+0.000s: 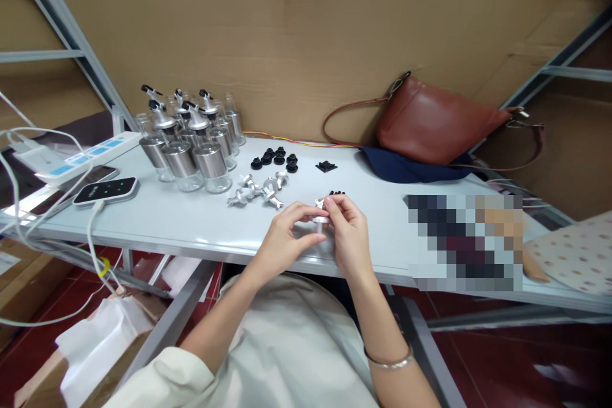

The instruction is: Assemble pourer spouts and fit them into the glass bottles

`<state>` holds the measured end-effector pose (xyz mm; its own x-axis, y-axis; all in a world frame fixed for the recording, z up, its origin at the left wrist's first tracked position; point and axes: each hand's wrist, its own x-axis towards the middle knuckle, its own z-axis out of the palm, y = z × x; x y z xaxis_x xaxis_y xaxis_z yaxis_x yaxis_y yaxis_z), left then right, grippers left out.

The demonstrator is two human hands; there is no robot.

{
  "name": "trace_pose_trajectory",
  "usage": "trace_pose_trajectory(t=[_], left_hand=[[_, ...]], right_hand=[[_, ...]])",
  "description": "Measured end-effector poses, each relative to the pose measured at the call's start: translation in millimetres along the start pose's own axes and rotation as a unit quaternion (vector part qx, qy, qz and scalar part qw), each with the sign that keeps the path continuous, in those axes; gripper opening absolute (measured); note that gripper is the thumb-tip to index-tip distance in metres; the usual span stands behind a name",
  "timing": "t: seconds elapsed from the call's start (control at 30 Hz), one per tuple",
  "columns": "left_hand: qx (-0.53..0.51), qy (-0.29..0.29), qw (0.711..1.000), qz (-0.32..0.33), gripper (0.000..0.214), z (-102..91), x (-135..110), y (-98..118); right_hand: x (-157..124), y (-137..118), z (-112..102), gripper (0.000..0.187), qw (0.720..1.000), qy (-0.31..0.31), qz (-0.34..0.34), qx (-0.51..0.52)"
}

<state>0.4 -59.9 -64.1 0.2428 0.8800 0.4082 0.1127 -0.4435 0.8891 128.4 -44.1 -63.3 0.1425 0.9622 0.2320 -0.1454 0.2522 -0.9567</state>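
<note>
My left hand and my right hand meet over the near edge of the white table. Both pinch a small silver metal spout piece between their fingertips. Just beyond them lie several loose silver spout parts and a cluster of small black rubber stoppers. A flat black part lies further right, and a few tiny black pieces sit right behind my right hand.
Several glass bottles with steel sleeves and pourer tops stand at the back left. A white power strip, a phone and cables lie at the left. A brown leather bag rests on blue cloth at the back right. Cardboard lines the wall.
</note>
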Motion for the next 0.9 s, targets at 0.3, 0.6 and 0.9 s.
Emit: trace_pose_trajectory(t=[0.3, 0.6, 0.9], left_hand=[[-0.023, 0.005, 1.000, 0.006, 0.033, 0.5, 2, 1], [-0.017, 0.031, 0.999, -0.017, 0.025, 0.8, 1, 5], [-0.004, 0.010, 0.999, -0.035, 0.023, -0.2, 0, 5]], right_hand=[[-1, -4, 1, 0.023, 1.000, 0.011, -0.011, -0.001], [-3, -6, 2, 0.022, 0.998, -0.009, -0.029, -0.047], [82, -42, -6, 0.015, 0.890, -0.041, -0.186, -0.414]])
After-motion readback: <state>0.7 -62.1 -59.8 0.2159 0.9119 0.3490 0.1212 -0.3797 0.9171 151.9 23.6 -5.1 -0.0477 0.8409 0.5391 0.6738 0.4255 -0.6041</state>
